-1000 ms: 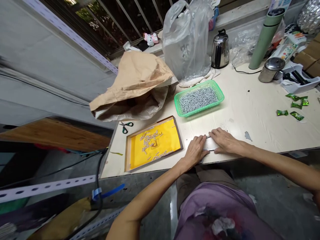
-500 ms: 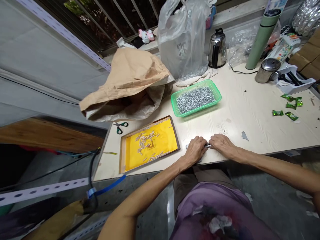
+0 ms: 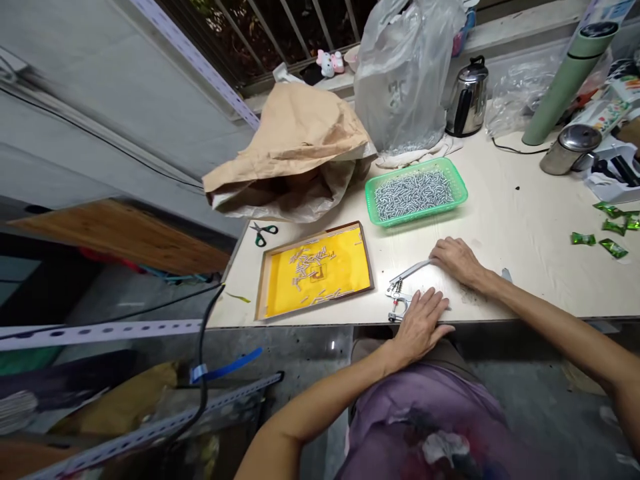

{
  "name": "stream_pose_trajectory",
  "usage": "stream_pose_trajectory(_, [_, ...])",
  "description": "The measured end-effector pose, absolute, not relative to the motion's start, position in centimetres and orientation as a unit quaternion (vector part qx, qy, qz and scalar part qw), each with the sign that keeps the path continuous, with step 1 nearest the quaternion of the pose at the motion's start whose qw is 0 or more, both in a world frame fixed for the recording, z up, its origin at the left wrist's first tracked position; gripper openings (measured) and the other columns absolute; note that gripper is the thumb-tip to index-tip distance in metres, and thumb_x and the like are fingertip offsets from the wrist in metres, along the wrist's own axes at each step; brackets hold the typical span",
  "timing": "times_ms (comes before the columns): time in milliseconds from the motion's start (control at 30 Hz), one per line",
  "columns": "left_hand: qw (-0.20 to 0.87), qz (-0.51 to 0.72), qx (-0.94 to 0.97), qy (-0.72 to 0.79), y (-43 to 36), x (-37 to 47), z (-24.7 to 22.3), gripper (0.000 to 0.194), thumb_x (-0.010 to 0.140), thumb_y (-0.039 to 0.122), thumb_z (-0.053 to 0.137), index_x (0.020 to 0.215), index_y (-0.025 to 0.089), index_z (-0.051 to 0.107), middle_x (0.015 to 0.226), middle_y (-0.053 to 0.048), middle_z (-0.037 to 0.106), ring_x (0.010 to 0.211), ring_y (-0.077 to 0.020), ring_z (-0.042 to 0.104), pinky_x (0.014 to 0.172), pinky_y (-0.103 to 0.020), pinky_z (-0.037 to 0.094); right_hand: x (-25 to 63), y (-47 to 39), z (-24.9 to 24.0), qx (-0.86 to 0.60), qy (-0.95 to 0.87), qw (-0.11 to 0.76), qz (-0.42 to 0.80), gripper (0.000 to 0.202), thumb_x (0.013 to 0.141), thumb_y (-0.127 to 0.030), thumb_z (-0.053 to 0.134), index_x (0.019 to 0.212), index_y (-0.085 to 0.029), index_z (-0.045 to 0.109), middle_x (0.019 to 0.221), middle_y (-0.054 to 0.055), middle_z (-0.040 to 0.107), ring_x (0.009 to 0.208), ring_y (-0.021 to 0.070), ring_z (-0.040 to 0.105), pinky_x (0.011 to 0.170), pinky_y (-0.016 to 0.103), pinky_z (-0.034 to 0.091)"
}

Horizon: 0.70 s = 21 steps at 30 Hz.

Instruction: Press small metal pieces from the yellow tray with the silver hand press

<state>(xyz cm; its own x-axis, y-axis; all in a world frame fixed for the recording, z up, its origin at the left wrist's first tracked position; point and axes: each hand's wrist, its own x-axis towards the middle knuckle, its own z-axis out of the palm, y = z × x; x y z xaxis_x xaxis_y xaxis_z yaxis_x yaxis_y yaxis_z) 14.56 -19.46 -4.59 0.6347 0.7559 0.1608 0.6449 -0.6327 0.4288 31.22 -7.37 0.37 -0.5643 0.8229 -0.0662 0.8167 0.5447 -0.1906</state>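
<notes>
A metal hand tool [image 3: 395,293] with a spring lies near the front edge of the table, its two handles spread apart. My right hand [image 3: 457,262] has its fingers closed round the end of the upper handle. Over the lower handle lies my left hand [image 3: 423,323], palm down, its fingers stretched out and the thumb apart. Left of the tool, a shallow tray [image 3: 371,260] with a yellow bottom holds several small metal pins. Behind it, a green basket [image 3: 371,200] is filled with similar metal pieces.
Green-handled scissors [image 3: 261,237] and a brown paper bag [image 3: 300,133] are at the left. A plastic bag [image 3: 400,100], a kettle [image 3: 467,100], a green flask [image 3: 567,87] and a metal cup [image 3: 570,150] stand behind. Several green-wrapped pieces [image 3: 613,248] lie at the right.
The tool's handles have spread apart. My right hand has moved up with the upper handle, and my left hand has unfolded from a closed grip. The camera view has shifted.
</notes>
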Motion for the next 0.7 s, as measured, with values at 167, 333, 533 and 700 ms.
stream_pose_trajectory(167, [0.199, 0.167, 0.878, 0.401, -19.2, 14.8, -4.3, 0.054, 0.092, 0.047, 0.046, 0.135, 0.015, 0.043, 0.137, -0.016, 0.051, 0.136, -0.0272, 0.037, 0.113, -0.050, 0.028, 28.2, -8.0, 1.5, -0.403, -0.912, 0.023, 0.076, 0.019, 0.091, -0.017, 0.048, 0.089, -0.017, 0.067, 0.092, 0.010, 0.061, 0.088, 0.0220, 0.045, 0.073, 0.034, 0.028])
stream_pose_trajectory(333, [0.244, 0.147, 0.860, 0.423, -19.5, 15.0, -4.6, 0.061, 0.089, 0.049, 0.049, 0.138, 0.011, 0.042, 0.135, -0.017, 0.052, 0.132, -0.0313, 0.041, 0.111, -0.048, 0.031, 23.5, -11.0, 2.2, -0.179, -0.977, -0.012, 0.114, 0.013, 0.086, -0.018, 0.057, 0.076, -0.018, 0.065, 0.092, 0.008, 0.058, 0.088, 0.0202, 0.043, 0.071, 0.034, 0.030])
stream_pose_trajectory(533, [0.216, 0.122, 0.878, 0.409, -18.7, 14.5, -4.0, 0.070, 0.089, 0.051, 0.049, 0.140, 0.004, 0.037, 0.142, -0.022, 0.042, 0.137, -0.0354, 0.031, 0.113, -0.051, 0.025, 21.3, -10.3, 0.2, -0.114, -0.989, -0.011, 0.098, 0.018, 0.085, -0.013, 0.057, 0.068, -0.017, 0.061, 0.082, 0.006, 0.058, 0.082, 0.0189, 0.045, 0.068, 0.032, 0.034])
stream_pose_trajectory(700, [0.161, 0.168, 0.898, 0.373, -16.7, 15.3, -3.9, 0.054, 0.088, 0.042, 0.053, 0.130, 0.008, 0.051, 0.132, -0.017, 0.055, 0.125, -0.0322, 0.048, 0.108, -0.038, 0.037, 21.7, -9.5, 1.9, -0.121, -0.947, 0.226, 0.195, 0.019, 0.094, -0.017, 0.043, 0.085, -0.019, 0.060, 0.080, 0.004, 0.062, 0.076, 0.0162, 0.052, 0.067, 0.029, 0.042])
